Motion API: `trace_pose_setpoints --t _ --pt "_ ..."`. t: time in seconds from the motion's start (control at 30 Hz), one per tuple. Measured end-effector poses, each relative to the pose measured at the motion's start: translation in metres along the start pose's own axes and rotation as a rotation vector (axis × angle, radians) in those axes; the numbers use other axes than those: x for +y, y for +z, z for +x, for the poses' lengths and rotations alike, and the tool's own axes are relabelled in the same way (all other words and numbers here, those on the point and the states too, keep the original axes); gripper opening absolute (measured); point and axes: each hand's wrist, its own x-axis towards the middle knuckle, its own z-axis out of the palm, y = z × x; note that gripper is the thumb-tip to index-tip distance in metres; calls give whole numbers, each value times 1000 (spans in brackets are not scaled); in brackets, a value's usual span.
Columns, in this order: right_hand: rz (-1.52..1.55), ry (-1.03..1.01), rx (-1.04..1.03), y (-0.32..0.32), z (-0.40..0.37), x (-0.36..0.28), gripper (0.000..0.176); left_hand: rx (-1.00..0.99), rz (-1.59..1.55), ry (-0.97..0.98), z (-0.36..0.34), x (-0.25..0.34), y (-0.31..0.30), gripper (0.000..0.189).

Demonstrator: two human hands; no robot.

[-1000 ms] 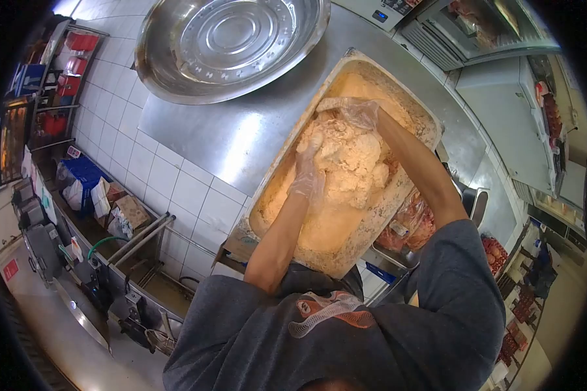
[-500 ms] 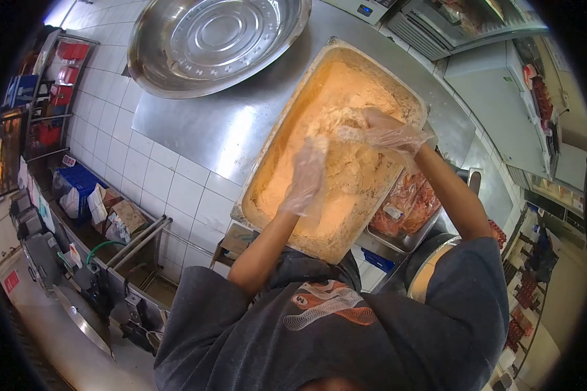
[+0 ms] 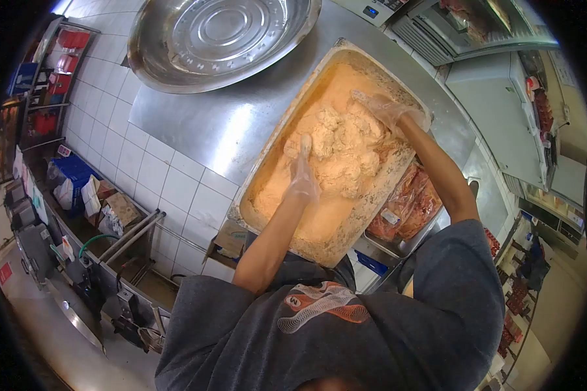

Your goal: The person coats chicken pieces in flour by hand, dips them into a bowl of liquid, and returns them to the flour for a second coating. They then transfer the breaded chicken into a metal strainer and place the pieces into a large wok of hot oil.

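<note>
A deep rectangular tub point(image 3: 267, 171) holds orange-tinted flour point(image 3: 326, 218), with flour-coated pieces point(image 3: 346, 153) heaped in its middle. Both hands wear clear plastic gloves. My left hand point(image 3: 301, 177) is at the tub's left side, thumb stretched out and the other fingers partly sunk in flour beside the heap. Over the far right part of the tub, my right hand point(image 3: 381, 111) reaches in with fingers extended and apart, just above the coated pieces. I see nothing gripped in either hand. What the coated pieces are is hidden by the flour.
A large round steel basin point(image 3: 225, 39) sits on the steel table point(image 3: 195, 127). Right of the tub, a metal tray holds plastic-bagged raw meat point(image 3: 407, 202). A sink point(image 3: 143, 274) is at the left, with a blue crate point(image 3: 78, 179) behind it.
My hands have moved apart. The right one shifted up and off the flour-covered piece it was handling; the left one turned and sank into the flour. The coated heap is now more exposed.
</note>
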Motion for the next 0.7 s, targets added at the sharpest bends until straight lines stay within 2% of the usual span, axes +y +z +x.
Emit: trace_pose_setpoints --t 0.1,0.13,0.2,0.3,0.43,0.5,0.53,0.6,0.63,0.67,0.7 --pt "276 61 -61 0 -3 11 64 -290 -224 -97 9 17 11 76" --pt "337 73 -55 1 -3 14 63 -300 -228 -91 18 21 13 71" --pt "443 106 -28 8 -2 20 62 -311 -242 -81 33 21 15 61" --pt "546 164 56 23 -4 35 61 -273 -195 -184 53 19 12 53" --pt "601 200 93 29 -11 37 59 -202 -23 -119 46 30 21 52" --pt "516 207 40 24 -27 23 59 -202 48 -150 15 36 26 52" --pt "384 195 -14 10 -29 5 56 -135 230 -45 22 27 15 54" --pt "186 -423 44 -1 -61 -13 54 -6 550 132 28 2 -9 57" --pt "143 -458 26 -5 -71 -22 54 62 693 194 21 -6 -12 58" --pt "102 -494 10 -8 -82 -31 56 108 798 234 4 -1 13 60" --pt "123 -258 -49 -11 -87 -42 58 126 834 265 -5 -3 19 62"
